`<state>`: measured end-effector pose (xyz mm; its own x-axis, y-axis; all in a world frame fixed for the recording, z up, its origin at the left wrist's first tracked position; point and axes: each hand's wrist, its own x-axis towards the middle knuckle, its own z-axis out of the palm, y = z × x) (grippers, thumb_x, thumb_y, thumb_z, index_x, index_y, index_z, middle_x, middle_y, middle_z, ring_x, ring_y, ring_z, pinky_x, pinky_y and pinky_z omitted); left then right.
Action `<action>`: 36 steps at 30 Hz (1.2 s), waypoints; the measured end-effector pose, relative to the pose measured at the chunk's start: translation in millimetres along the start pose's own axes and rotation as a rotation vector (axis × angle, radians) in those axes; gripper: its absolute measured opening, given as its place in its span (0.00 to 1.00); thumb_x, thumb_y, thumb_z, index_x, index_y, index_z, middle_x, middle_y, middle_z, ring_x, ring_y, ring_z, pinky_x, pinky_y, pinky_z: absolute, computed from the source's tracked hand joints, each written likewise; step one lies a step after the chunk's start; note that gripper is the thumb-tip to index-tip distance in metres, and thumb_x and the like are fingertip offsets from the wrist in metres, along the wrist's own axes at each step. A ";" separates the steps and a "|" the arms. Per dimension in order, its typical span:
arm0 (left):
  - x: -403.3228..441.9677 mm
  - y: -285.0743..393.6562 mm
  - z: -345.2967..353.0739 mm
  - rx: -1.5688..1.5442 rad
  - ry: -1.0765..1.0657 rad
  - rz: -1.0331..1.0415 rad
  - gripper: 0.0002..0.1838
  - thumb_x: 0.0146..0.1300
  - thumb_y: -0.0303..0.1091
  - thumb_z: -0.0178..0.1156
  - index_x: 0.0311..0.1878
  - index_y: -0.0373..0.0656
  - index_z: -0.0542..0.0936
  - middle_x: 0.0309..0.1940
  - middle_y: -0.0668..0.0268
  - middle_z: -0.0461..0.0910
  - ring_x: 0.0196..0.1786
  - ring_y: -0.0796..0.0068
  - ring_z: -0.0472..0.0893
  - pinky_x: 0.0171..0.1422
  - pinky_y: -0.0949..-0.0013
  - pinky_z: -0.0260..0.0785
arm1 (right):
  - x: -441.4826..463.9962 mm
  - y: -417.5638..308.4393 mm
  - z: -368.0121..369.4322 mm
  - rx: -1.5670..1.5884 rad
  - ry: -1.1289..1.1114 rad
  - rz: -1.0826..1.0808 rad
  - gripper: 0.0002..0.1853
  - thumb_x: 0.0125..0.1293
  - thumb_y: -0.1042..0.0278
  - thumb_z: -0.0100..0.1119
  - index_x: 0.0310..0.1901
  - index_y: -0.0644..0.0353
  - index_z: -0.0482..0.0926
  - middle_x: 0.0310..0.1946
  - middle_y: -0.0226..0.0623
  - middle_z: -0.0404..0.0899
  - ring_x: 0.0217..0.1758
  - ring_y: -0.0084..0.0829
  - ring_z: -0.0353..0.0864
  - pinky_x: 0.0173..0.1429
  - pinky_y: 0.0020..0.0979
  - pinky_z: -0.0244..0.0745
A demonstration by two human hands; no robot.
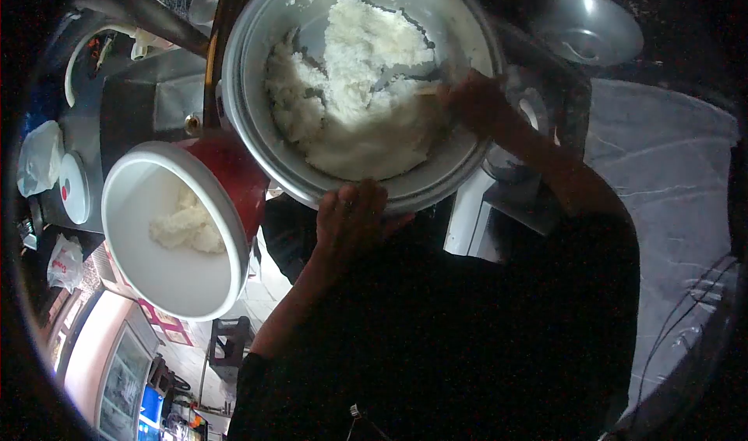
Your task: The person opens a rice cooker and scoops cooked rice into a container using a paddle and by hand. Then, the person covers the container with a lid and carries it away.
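Observation:
White cooked rice [362,59] lies in clumps in a wide round metal pot [249,121]. My left hand [351,215] grips the near rim, fingers over the edge and thumb out to the right. At the pot's right side, my right hand [471,102] is closed around a pale paddle-like tool [428,89]. Motion blur and shadow hide most of that tool and smear the rice beside it. To the left, a red bucket with a white inside [136,273] is tilted toward me, with more rice [191,227] in it.
A metal sink [175,102] lies at the left, with a white lid [75,188] and plastic bags nearby. A metal bowl [584,24] sits at the upper right, above a grey plastic-like sheet [662,184]. A display fridge [121,371] stands at the lower left.

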<state>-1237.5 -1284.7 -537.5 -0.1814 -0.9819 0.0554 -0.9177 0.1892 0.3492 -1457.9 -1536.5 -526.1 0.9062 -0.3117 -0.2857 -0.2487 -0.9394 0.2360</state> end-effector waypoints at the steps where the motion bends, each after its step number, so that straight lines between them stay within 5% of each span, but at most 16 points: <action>1: 0.5 0.2 -1.1 -0.008 0.004 0.003 0.35 0.52 0.74 0.56 0.36 0.46 0.78 0.33 0.64 0.74 0.33 0.61 0.76 0.34 0.54 0.65 | 2.7 -4.6 -1.9 0.000 -0.086 0.007 0.12 0.59 0.66 0.56 0.43 0.59 0.80 0.27 0.41 0.82 0.30 0.40 0.84 0.50 0.50 0.78; 5: 5.6 0.8 -6.7 -0.063 -0.034 -0.011 0.35 0.52 0.74 0.57 0.35 0.45 0.78 0.34 0.64 0.75 0.33 0.60 0.76 0.33 0.54 0.66 | 4.3 -19.1 -16.9 -0.005 -0.148 -0.006 0.10 0.59 0.66 0.56 0.40 0.59 0.81 0.24 0.39 0.81 0.28 0.39 0.84 0.49 0.47 0.79; 10: 17.9 10.5 -31.9 -0.004 -0.289 -0.088 0.34 0.53 0.73 0.56 0.34 0.46 0.77 0.38 0.64 0.75 0.40 0.60 0.75 0.38 0.55 0.65 | 2.6 -25.0 -22.6 0.044 -0.085 -0.101 0.05 0.51 0.67 0.60 0.30 0.55 0.77 0.18 0.31 0.76 0.24 0.32 0.82 0.37 0.39 0.75; 15: 8.2 10.3 -23.6 0.078 0.052 0.004 0.35 0.53 0.74 0.55 0.38 0.46 0.78 0.44 0.63 0.76 0.42 0.59 0.74 0.42 0.55 0.65 | 4.2 -29.2 -6.3 0.193 0.063 -0.144 0.03 0.53 0.66 0.60 0.27 0.52 0.76 0.16 0.32 0.76 0.21 0.33 0.80 0.38 0.38 0.74; 23: 5.2 9.1 -23.0 0.029 0.068 -0.004 0.35 0.49 0.71 0.62 0.42 0.46 0.79 0.49 0.62 0.75 0.49 0.57 0.73 0.48 0.51 0.65 | 14.0 -39.0 -13.9 0.372 0.044 -0.268 0.05 0.55 0.65 0.60 0.25 0.50 0.75 0.13 0.34 0.73 0.18 0.37 0.77 0.40 0.39 0.75; 29: 3.5 3.7 -20.7 -0.090 0.104 -0.016 0.35 0.46 0.69 0.67 0.44 0.46 0.79 0.52 0.61 0.74 0.54 0.56 0.73 0.53 0.49 0.65 | 17.1 -19.6 -23.4 0.310 0.094 -0.140 0.05 0.54 0.59 0.60 0.31 0.46 0.81 0.14 0.34 0.76 0.20 0.37 0.81 0.36 0.43 0.75; 36: 2.8 3.3 -45.9 -0.144 0.344 -0.255 0.43 0.40 0.67 0.74 0.53 0.44 0.76 0.54 0.55 0.73 0.62 0.49 0.70 0.63 0.44 0.62 | 16.4 -9.1 -25.4 0.289 0.221 0.014 0.09 0.56 0.60 0.65 0.23 0.49 0.77 0.12 0.35 0.73 0.19 0.38 0.78 0.45 0.43 0.78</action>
<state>-1224.8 -1287.3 -493.2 0.1947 -0.9486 0.2494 -0.8550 -0.0395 0.5171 -1432.0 -1529.4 -509.3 0.9463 -0.3157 -0.0694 -0.3191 -0.9468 -0.0430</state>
